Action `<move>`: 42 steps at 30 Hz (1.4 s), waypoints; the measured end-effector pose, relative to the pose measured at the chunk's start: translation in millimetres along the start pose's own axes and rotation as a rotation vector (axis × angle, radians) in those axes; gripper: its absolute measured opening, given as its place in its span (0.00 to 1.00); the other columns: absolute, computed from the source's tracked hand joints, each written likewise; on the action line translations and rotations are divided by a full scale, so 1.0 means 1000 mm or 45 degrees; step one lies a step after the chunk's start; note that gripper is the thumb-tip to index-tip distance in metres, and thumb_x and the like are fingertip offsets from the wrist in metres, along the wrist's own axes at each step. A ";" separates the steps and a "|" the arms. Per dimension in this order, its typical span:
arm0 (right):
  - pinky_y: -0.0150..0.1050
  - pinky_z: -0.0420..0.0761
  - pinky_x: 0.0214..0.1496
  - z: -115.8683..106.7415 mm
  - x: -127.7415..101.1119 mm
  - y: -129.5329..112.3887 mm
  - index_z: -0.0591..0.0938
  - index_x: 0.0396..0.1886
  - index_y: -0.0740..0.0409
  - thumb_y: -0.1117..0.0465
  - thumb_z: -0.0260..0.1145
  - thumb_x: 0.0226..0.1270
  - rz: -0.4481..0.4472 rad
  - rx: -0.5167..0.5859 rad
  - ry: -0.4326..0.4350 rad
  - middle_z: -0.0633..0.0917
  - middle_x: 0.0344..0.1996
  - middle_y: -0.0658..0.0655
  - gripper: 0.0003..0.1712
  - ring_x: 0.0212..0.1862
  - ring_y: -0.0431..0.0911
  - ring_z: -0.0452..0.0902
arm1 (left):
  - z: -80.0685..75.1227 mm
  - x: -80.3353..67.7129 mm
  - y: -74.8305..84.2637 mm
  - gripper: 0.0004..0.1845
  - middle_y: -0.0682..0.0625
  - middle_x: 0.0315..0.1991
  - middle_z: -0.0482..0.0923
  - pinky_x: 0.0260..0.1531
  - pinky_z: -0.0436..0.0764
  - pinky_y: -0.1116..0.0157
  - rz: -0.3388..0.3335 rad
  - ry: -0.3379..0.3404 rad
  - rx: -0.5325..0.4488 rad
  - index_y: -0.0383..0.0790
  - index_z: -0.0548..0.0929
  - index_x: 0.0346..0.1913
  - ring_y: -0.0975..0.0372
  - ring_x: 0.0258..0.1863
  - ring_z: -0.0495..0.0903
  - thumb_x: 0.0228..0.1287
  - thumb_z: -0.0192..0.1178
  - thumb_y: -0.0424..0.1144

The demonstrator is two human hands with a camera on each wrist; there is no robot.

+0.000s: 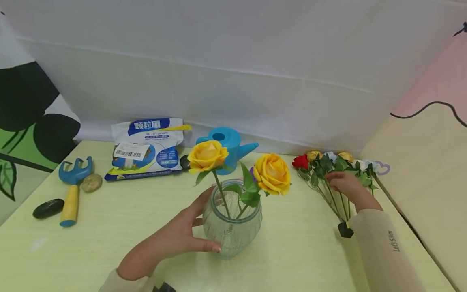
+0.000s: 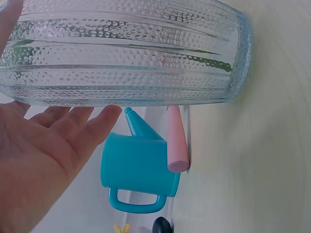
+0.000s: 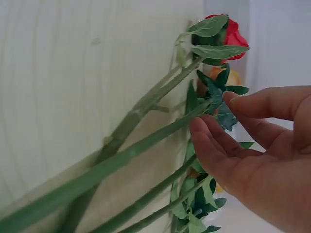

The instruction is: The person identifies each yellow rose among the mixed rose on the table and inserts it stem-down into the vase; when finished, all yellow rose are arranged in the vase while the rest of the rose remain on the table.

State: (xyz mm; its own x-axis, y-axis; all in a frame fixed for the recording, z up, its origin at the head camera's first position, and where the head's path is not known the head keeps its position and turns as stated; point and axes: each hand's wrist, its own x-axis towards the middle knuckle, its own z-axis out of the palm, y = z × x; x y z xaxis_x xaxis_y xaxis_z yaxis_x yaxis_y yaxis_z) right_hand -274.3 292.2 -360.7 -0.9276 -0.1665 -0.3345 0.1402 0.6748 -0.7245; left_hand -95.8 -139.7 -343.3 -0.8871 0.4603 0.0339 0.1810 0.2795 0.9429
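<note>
A clear ribbed glass vase stands on the table with two yellow roses in it. My left hand holds the vase from its left side, thumb in front and fingers behind. In the left wrist view, fingertips touch the dimpled glass. At the right, my right hand reaches over a bunch of artificial roses lying on the table. In the right wrist view, its thumb and fingers lie on either side of a green stem, a gap between them. A red rose lies just beyond.
Behind the vase stands a blue watering can; a pink handle shows near it. A printed bag leans against the back wall. At left lie a yellow-handled hand fork, a tan stone and a black stone.
</note>
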 end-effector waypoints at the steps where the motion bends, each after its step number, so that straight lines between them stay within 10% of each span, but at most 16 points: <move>1: 0.45 0.69 0.45 0.001 0.001 0.001 0.62 0.64 0.73 0.65 0.47 0.69 0.005 -0.010 -0.011 0.74 0.31 0.57 0.26 0.32 0.47 0.67 | 0.000 0.000 0.000 0.59 0.44 0.70 0.51 0.55 0.69 0.46 0.001 0.001 0.001 0.66 0.40 0.72 0.43 0.66 0.56 0.44 0.73 0.44; 9: 0.49 0.72 0.56 0.007 0.004 0.007 0.64 0.62 0.76 0.66 0.48 0.70 -0.007 0.028 -0.057 0.70 0.56 0.73 0.24 0.51 0.55 0.73 | 0.000 0.001 -0.001 0.59 0.44 0.71 0.50 0.55 0.69 0.46 -0.004 -0.011 -0.009 0.65 0.40 0.72 0.44 0.66 0.55 0.45 0.73 0.44; 22: 0.36 0.79 0.45 0.003 0.003 0.008 0.63 0.61 0.78 0.68 0.51 0.70 -0.024 0.192 -0.085 0.81 0.42 0.58 0.24 0.38 0.41 0.80 | 0.001 0.001 -0.001 0.59 0.45 0.71 0.49 0.56 0.68 0.46 -0.007 -0.017 -0.010 0.63 0.40 0.72 0.46 0.67 0.54 0.45 0.73 0.44; 33: 0.30 0.78 0.46 -0.001 -0.006 -0.002 0.61 0.63 0.76 0.67 0.53 0.70 -0.182 0.296 -0.050 0.75 0.51 0.63 0.27 0.41 0.39 0.80 | 0.000 0.001 0.000 0.58 0.46 0.71 0.49 0.56 0.67 0.46 -0.036 -0.011 -0.020 0.63 0.41 0.72 0.46 0.68 0.52 0.45 0.73 0.45; 42: 0.28 0.79 0.44 0.010 -0.038 -0.041 0.78 0.46 0.47 0.69 0.58 0.66 -0.351 0.797 0.008 0.76 0.36 0.51 0.14 0.40 0.39 0.81 | 0.000 0.001 0.002 0.58 0.46 0.71 0.48 0.57 0.66 0.45 -0.056 -0.013 -0.029 0.63 0.41 0.72 0.47 0.68 0.51 0.45 0.73 0.45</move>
State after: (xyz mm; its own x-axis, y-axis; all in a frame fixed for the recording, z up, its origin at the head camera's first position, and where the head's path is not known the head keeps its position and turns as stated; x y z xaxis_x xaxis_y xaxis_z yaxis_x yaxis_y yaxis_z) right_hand -241.7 263.3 -324.3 -0.9598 -0.2671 -0.0859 0.0709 0.0654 -0.9953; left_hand -96.4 -139.2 -341.8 -0.8897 0.4564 -0.0107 0.1323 0.2802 0.9508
